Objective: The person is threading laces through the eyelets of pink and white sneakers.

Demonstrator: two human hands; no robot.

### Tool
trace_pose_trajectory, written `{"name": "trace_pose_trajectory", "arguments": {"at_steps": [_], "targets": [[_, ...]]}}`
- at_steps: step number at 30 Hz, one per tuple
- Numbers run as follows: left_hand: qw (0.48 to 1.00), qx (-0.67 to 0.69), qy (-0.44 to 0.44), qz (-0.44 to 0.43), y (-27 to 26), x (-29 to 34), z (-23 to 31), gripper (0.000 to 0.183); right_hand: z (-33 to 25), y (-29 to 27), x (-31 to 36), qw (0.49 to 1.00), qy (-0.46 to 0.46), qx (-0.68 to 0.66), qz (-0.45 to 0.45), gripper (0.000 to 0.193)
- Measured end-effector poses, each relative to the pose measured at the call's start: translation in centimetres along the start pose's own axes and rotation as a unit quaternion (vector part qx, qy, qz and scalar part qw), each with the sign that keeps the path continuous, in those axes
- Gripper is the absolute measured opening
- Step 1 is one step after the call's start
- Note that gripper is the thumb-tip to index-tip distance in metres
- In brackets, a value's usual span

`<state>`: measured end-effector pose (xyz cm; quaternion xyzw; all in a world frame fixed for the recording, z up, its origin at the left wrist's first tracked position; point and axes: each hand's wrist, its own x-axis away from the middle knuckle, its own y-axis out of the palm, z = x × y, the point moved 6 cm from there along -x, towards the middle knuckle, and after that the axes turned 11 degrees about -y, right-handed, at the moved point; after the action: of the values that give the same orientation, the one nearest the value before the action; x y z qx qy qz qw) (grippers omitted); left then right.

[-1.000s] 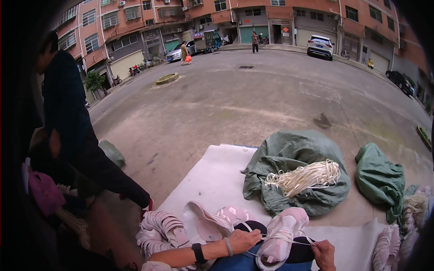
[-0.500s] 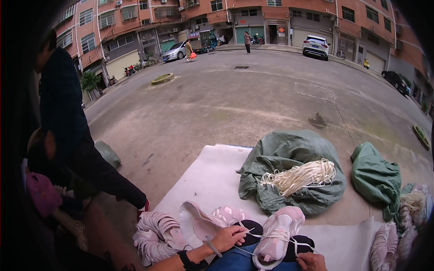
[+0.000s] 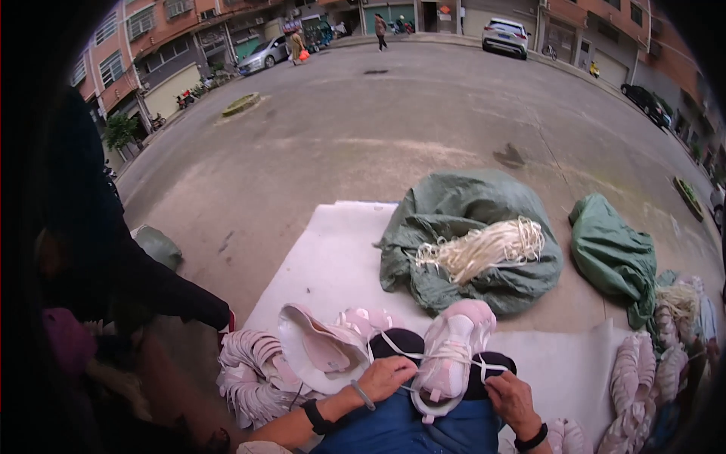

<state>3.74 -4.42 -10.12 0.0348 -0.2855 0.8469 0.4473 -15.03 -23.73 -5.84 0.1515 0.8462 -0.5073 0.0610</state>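
Note:
A pink and white sneaker [image 3: 448, 362] rests on my lap between my hands, its toe pointing away and its heel toward me. White shoelace [image 3: 451, 352] runs through its eyelets, with loose ends out to both sides. My left hand [image 3: 389, 377] is closed in a pinch on the lace at the shoe's left side. On the other side, my right hand [image 3: 513, 397] has its fingers closed on the lace's right end. Left of the shoe lies a pink shoe upper [image 3: 321, 352] with its opening showing, beside a stack of pink uppers [image 3: 257, 378].
A green sack [image 3: 484, 193] with a bundle of cream laces [image 3: 484, 250] on it lies ahead on a white sheet [image 3: 302, 261]. Another green sack [image 3: 614, 246] and more pink uppers [image 3: 634, 371] are at right. A person in dark clothes [image 3: 113, 250] is at left.
My view has tipped downward, so the scene sits higher. My right hand has come up beside the shoe with the lace. The person at left has shifted toward the picture's edge.

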Motion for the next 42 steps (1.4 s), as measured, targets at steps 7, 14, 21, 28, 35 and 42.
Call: {"name": "trace_pose_trajectory", "arguments": {"at_steps": [7, 14, 21, 28, 35, 42], "targets": [[0.999, -0.019, 0.008, 0.046, -1.1, -0.9, 2.3, 0.020, -0.4, -1.5, 1.2, 0.995, -0.014, -0.031, -0.091, 0.005], [0.987, -0.057, 0.105, 0.106, -0.4, -1.6, 3.5, 0.010, 0.5, -2.3, 3.1, 0.982, 0.031, -0.021, -0.186, 0.015], [0.990, -0.037, 0.098, 0.094, 0.0, -2.2, 3.1, 0.010, -0.9, -1.2, 0.5, 0.995, 0.070, -0.044, -0.052, 0.031], [0.997, -0.029, 0.044, 0.049, -0.1, -3.5, 2.7, 0.020, -1.6, 1.5, -1.8, 0.997, -0.029, 0.044, -0.061, 0.019], [0.997, -0.056, 0.053, 0.017, 0.2, -4.3, 2.3, 0.020, -0.8, 1.1, -2.3, 0.999, 0.018, 0.016, -0.037, 0.008], [0.999, 0.028, -0.019, -0.004, 0.2, -4.4, 2.4, 0.018, -0.1, 1.4, -3.7, 0.982, 0.066, -0.178, 0.020, 0.009]]}}
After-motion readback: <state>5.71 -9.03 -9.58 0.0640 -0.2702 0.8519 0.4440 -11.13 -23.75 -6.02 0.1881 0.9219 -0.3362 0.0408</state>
